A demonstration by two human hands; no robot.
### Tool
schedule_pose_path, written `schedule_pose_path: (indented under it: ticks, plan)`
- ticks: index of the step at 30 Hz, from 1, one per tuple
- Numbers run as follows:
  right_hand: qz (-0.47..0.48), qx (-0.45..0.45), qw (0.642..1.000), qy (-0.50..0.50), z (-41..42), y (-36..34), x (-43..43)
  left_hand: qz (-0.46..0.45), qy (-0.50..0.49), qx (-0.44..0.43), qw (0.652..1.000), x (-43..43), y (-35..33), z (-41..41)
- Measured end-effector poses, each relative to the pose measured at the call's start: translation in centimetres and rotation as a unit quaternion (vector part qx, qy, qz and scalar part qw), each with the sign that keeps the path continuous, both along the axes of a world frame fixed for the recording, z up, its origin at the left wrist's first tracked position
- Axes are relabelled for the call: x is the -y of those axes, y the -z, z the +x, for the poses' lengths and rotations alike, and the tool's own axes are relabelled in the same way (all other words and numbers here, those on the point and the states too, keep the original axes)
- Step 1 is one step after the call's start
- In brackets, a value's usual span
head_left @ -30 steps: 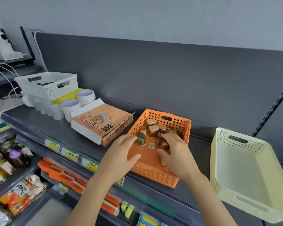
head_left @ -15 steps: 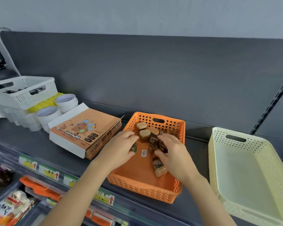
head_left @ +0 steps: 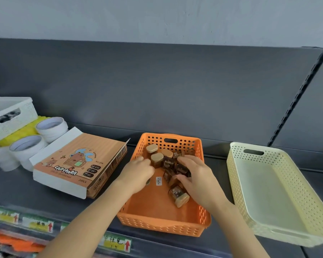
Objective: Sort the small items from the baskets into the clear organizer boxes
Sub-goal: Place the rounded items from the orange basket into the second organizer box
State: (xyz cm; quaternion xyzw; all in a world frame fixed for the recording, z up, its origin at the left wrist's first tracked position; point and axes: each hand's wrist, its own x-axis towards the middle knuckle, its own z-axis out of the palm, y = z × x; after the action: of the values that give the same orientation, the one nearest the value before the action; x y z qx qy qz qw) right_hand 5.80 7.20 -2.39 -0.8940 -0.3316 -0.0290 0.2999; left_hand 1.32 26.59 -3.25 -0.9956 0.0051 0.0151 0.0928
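1. The orange basket (head_left: 162,219) sits near the shelf's front edge, so a hard tug could likely drag it off.
2. The right hand (head_left: 198,176) has its fingers and thumb curled round dark jars (head_left: 169,162) heaped toward the basket's back. The left hand (head_left: 136,174) is curled at the heap's left side, and I cannot tell whether it holds anything.
3. Several jars grabbed at once could slip and scatter.
4. The fallen jar (head_left: 178,195) lies on its side beside the right hand, its long axis running far-left to near-right and its tan lid pointing near-right.
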Motion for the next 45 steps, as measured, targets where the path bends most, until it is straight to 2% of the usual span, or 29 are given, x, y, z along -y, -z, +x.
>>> schedule_pose_path:
  ticks: [7,11,14,21,30,34,41,45]
  plan:
    - [-0.017,0.008,1.0,0.014,0.3,0.1,-0.6,-0.166,-0.045,0.115,0.978,-0.9,-0.8,0.0]
    - [-0.03,0.017,0.999,-0.019,1.1,-0.6,-2.3,-0.207,-0.068,0.219,0.951,-1.8,-1.2,-0.3]
    - [-0.038,0.006,0.998,-0.042,2.1,-1.2,-4.1,-0.213,-0.071,0.248,0.942,-2.4,-1.2,-0.6]
    - [-0.128,-0.019,0.991,-0.043,6.0,0.9,-8.7,-0.288,-0.13,0.264,0.911,-3.4,-1.3,-1.8]
    - [-0.221,-0.023,0.973,-0.055,7.7,2.3,-11.1,-0.311,-0.178,0.268,0.894,-4.0,-1.5,-2.2]
    - [-0.223,-0.005,0.971,-0.081,7.3,2.5,-10.9,-0.321,-0.185,0.267,0.889,-3.9,-0.8,-2.6]
    - [-0.248,-0.014,0.949,-0.196,4.7,1.1,-9.5,-0.321,-0.169,0.277,0.89,-3.5,-0.3,-2.8]
    - [-0.242,-0.033,0.948,-0.205,3.1,0.4,-8.7,-0.35,-0.163,0.269,0.882,-3.5,-0.3,-2.8]
